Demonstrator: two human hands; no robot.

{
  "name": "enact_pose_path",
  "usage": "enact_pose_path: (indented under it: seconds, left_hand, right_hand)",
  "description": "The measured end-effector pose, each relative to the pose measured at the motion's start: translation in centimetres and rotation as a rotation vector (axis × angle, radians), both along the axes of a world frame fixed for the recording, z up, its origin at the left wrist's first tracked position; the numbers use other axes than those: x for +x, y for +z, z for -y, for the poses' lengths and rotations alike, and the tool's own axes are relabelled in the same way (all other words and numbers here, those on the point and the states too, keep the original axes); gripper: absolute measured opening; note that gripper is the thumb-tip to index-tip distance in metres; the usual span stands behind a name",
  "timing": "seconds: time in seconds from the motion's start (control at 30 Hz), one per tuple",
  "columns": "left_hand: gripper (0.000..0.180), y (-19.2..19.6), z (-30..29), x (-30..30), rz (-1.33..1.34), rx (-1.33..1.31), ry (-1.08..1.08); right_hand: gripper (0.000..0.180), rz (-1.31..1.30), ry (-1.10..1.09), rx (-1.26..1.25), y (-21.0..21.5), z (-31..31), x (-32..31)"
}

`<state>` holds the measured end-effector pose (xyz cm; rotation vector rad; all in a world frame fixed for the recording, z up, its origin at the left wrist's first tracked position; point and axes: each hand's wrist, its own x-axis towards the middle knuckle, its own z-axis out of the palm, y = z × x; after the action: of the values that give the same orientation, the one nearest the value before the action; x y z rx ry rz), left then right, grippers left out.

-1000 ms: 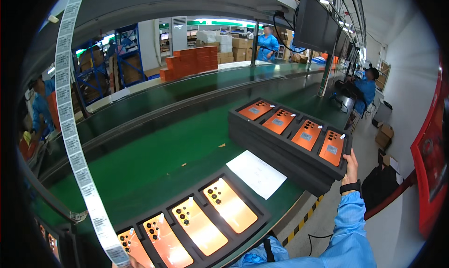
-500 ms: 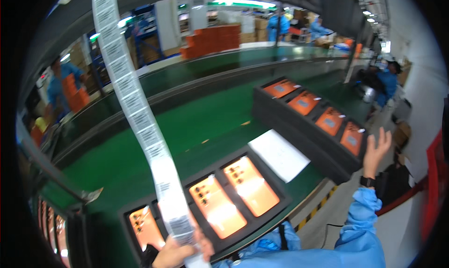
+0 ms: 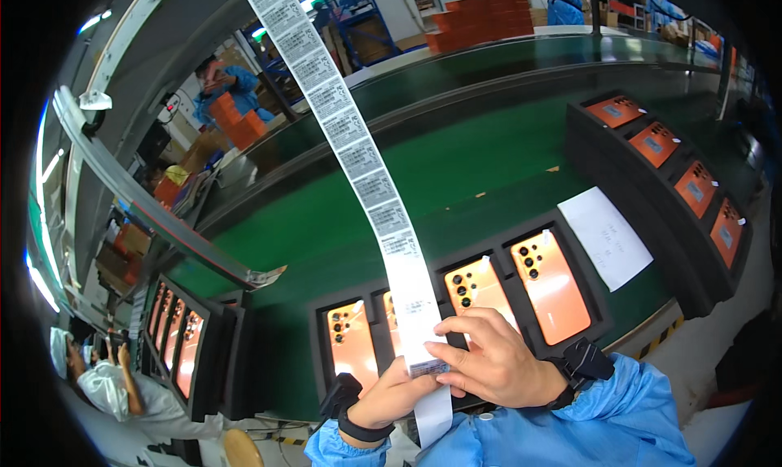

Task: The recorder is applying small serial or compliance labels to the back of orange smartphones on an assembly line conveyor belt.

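Note:
A long white strip of printed labels [image 3: 358, 153] hangs down from above to my hands. My left hand [image 3: 397, 402] is closed on its lower part, and the blank tail dangles below. At the strip's right edge, my right hand [image 3: 493, 361] has its thumb and fingers pinched on a label beside my left thumb. Behind the hands lies a black foam tray [image 3: 529, 296] with several orange phones, camera sides up. One orange phone [image 3: 554, 288] shows fully at the tray's right end; the strip and my hands partly cover others.
Stacked black trays [image 3: 652, 198] of orange phones stand at the right, past a white paper sheet [image 3: 604, 237]. More phone trays [image 3: 175, 345] sit at the left. A metal post [image 3: 155, 206] rises by the green conveyor belt [image 3: 309, 231]. Co-workers are beyond.
My right hand has come in from the far right, where it was raised and open, to the label strip. The view has swung left. My left hand still grips the strip.

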<state>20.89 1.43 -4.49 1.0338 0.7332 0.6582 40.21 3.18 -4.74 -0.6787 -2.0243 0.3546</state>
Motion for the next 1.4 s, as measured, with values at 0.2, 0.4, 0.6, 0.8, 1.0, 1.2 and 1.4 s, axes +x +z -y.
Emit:
enact_pose_path:
  seconds: [0.2, 0.4, 0.6, 0.8, 1.0, 1.2, 1.4]
  left_hand:
    - [0.039, 0.1, 0.0, 0.1, 0.017, -0.083, 0.014]
    - [0.036, -0.6, -0.5, 2.6, 0.407, -0.367, 0.369]
    - [0.038, 0.3, -0.7, 3.5, 0.409, -0.332, 0.415]
    - [0.041, 0.5, -0.8, 4.6, 0.206, -0.160, 0.465]
    - [0.042, 1.0, -0.8, 5.0, 0.248, -0.171, 0.461]
    - [0.046, 1.8, -1.1, 6.1, 0.252, -0.161, 0.473]
    - [0.044, 2.1, -4.7, 5.5, 0.218, -0.045, 0.453]
  right_hand:
    - [0.033, -0.113, 0.087, -0.110, -0.5, -0.9, -0.4]
    - [0.026, 0.066, -0.085, 0.268, -0.5, -1.3, -0.3]
    - [0.026, 0.165, -0.145, 0.400, -0.8, -1.0, -0.3]
    - [0.024, 0.077, -0.161, 0.304, -0.5, -1.3, 0.1]
    - [0.022, 0.073, -0.173, 0.384, -0.5, -1.3, 0.5]
    - [0.025, 0.063, -0.233, 0.479, -0.8, -1.1, 1.2]
    - [0.023, -0.286, -0.097, 0.176, -0.3, -1.8, 3.8]
